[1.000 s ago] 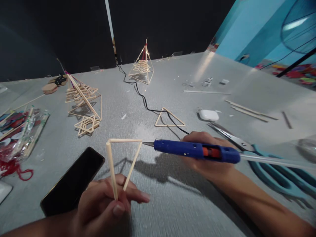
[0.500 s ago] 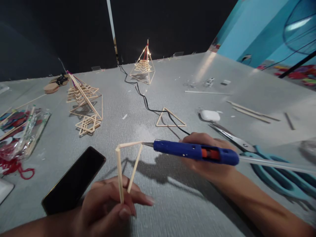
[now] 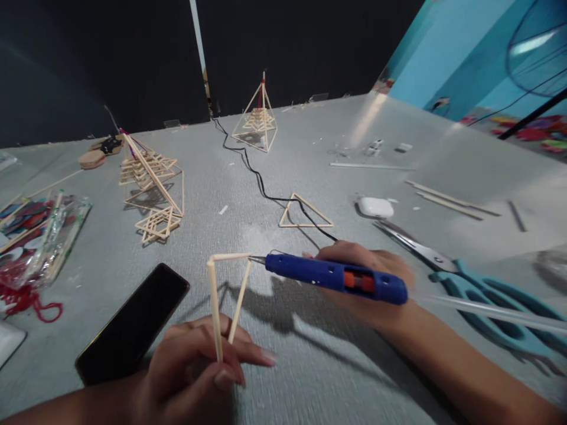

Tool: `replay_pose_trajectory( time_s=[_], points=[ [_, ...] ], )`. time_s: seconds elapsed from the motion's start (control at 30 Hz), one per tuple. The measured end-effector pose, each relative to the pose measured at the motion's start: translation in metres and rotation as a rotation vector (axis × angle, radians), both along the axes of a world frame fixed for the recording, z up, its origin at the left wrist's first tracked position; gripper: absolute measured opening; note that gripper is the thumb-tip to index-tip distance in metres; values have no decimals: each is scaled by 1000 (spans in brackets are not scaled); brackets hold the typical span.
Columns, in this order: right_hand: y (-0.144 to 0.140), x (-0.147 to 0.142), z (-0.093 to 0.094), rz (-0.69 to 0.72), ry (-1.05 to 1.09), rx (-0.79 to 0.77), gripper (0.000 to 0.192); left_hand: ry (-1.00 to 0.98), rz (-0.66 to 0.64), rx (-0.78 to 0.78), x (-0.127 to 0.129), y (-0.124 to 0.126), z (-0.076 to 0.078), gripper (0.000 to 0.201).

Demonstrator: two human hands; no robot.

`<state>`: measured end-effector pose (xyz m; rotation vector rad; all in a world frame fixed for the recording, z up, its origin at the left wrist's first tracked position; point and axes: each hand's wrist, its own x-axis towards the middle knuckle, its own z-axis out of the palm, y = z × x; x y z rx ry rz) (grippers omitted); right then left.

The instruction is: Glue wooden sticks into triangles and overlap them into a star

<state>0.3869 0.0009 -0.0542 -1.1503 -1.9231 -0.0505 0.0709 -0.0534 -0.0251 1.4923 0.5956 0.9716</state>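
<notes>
Our left hand sits low at about seven o'clock, forearm coming in from the lower left edge, thumb and fingers pinched shut with the fingertips pointing toward three o'clock. Our right hand lies at about four o'clock, its forearm running in from the lower right corner, fingers curled closed in a grip, knuckles up, the wrist roughly level and aimed toward nine o'clock.

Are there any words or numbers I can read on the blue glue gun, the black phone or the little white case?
None can be read.
Blue glue gun in the right hand: no letters show.
Black phone: screen dark and blank.
White case: plain, too small to show any mark.
Plastic packet: colours only, blurred.
</notes>
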Motion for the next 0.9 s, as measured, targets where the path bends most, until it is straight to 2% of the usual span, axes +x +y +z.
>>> replay_pose_trajectory(
  time_s=[0.1,0.13,0.47,0.53,0.77,0.9],
  points=[
    [0,2,0,25,-9,-22,19,51,-75,127,-1,0,-2,26],
    [0,3,0,17,-12,-16,18,52,-63,141,-1,0,-2,27],
    [1,3,11,-72,-42,93,4,-38,-34,197,1,4,-5,23],
    [1,1,14,-110,-21,100,7,-32,-23,213,1,5,-4,24],
    [7,3,17,-165,7,159,12,-34,43,183,2,3,1,29],
    [8,5,20,-179,-10,112,10,-28,113,78,4,-2,3,30]
  ],
)
